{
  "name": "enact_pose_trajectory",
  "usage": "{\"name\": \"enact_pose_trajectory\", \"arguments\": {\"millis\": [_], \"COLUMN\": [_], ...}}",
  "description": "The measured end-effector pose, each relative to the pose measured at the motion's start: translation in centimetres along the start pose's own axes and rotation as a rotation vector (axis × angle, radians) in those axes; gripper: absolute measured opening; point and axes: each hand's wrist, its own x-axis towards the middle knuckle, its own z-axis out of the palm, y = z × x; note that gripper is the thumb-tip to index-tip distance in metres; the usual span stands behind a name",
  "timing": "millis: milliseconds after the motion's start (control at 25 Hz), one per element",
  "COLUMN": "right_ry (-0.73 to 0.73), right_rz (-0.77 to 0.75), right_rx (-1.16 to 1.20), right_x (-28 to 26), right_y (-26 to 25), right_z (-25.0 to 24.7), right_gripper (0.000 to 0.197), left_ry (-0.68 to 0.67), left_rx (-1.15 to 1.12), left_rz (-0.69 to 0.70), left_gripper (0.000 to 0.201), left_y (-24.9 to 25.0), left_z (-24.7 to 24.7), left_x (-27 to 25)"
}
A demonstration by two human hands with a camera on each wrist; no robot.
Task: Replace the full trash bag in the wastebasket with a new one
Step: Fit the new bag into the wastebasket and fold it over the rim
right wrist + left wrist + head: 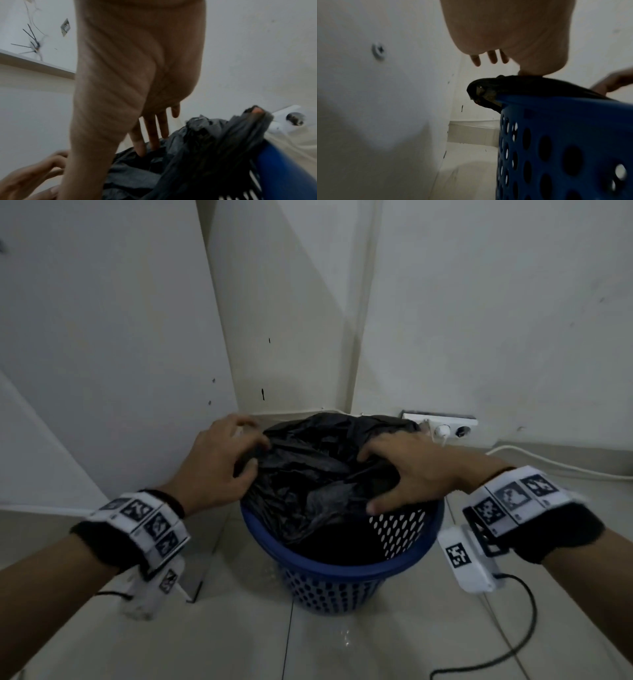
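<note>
A blue perforated wastebasket (342,571) stands on the floor in a wall corner, lined with a crumpled black trash bag (308,474). My left hand (256,454) is at the bag's far-left edge, which it pinches between thumb and forefinger. In the left wrist view the thumb sits on the bag (513,82) above the basket (556,121), and the other fingers hang free. My right hand (383,477) lies spread over the bag's right side, thumb by the near rim. In the right wrist view its fingers (150,135) press into the bag (205,142), and one fingertip shows through the film.
A white power strip (442,426) with a plug lies on the floor behind the basket, its white cable (548,460) running right. A black cable (513,645) curls on the tiles at right. A white panel (102,337) stands close on the left.
</note>
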Motion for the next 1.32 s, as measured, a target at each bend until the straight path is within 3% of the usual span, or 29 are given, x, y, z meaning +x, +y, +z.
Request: {"name": "enact_pose_trajectory", "arguments": {"millis": [80, 160, 280, 440, 520, 680, 760, 960, 1040, 1120, 1200, 1320], "right_ry": [-0.278, -0.495, -0.629, -0.564, -0.409, 0.014, 0.09, 0.265, 0.312, 0.27, 0.182, 0.102], "right_rz": [0.005, 0.039, 0.076, -0.026, -0.048, 0.025, 0.03, -0.12, -0.199, -0.236, -0.203, -0.04], "right_rx": [-0.074, -0.102, -0.046, 0.12, 0.138, 0.155, 0.152, 0.105, 0.026, -0.008, -0.025, -0.122], "right_x": [-1.0, -1.5, -1.6, -1.2, -0.7, 1.1, 1.8, 0.9, 0.2, -0.1, 0.2, 1.0], "right_y": [-1.3, -1.9, -2.4, -1.7, -0.5, 1.9, 1.9, 1.0, 1.0, 1.1, 1.1, 0.8], "right_z": [0.1, 0.2, 0.5, 0.9, 1.0, 2.2, 3.1, 6.1, 7.4, 9.0, 10.4, 12.0], "right_gripper": [0.105, 0.12, 0.117, 0.108, 0.091, 0.04, 0.024, 0.028, 0.024, 0.02, 0.013, 0.028], "left_ry": [-0.077, -0.174, -0.206, -0.141, -0.123, -0.019, 0.018, 0.069, 0.028, -0.073, -0.203, -0.44], "left_rx": [-0.063, -0.115, 0.015, 0.092, 0.117, 0.068, 0.061, 0.193, 0.265, 0.297, 0.278, 0.315], "left_rz": [0.195, 0.302, 0.369, 0.373, 0.369, 0.269, 0.25, 0.378, 0.472, 0.496, 0.403, 0.175], "left_gripper": [0.036, 0.057, 0.069, 0.07, 0.067, 0.049, 0.039, 0.011, 0.008, 0.005, 0.011, 0.023], "left_y": [1.8, 3.2, 2.9, 1.8, 1.2, 0.3, 0.5, 0.5, -0.3, -1.2, -1.9, -1.7], "left_z": [-0.3, 0.8, 3.0, 3.6, 3.7, 3.7, 4.2, 5.6, 6.1, 7.0, 8.1, 9.2], "left_x": [-2.0, -4.4, -6.3, -4.3, -3.1, -0.4, 0.4, -0.5, -1.5, -2.6, -3.3, -3.7]}}
